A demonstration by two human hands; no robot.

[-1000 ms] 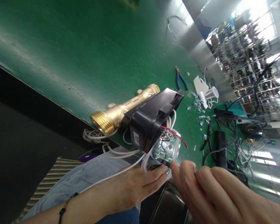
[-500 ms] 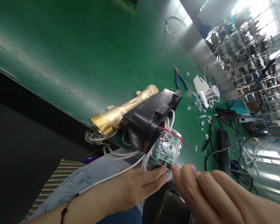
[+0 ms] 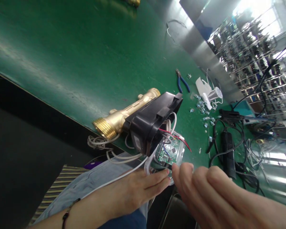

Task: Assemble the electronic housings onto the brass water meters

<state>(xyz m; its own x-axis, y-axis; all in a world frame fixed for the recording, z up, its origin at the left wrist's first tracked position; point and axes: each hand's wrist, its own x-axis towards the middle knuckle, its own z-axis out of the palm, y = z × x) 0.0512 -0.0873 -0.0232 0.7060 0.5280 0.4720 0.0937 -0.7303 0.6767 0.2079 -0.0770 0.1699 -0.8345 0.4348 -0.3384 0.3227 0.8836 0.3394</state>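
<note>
A green circuit board (image 3: 173, 150) sits in a clear plastic case (image 3: 181, 156) at the table's front edge. My left hand (image 3: 138, 187) grips the lower end of the case, fingers stretched along it. Fingers curled, my right hand (image 3: 205, 187) is at the board's lower corner; anything inside its grip is hidden. White, red and black wires run from the board to a black plastic housing (image 3: 147, 121). That housing is mounted on a brass pipe fitting (image 3: 119, 119) with a threaded end, lying on the table.
Blue-handled cutters (image 3: 182, 82) lie beyond the housing. Small clear pieces (image 3: 201, 105) are scattered near a white wire spool (image 3: 215, 94). Black cables and a dark power strip (image 3: 227, 152) lie at right. Coiled grey cable (image 3: 96, 141) hangs over the table (image 3: 73, 63) edge.
My right hand has shifted slightly up and its fingers have turned over the board's lower corner. The left hand, case and brass fitting stay nearly in place. The view has moved a little.
</note>
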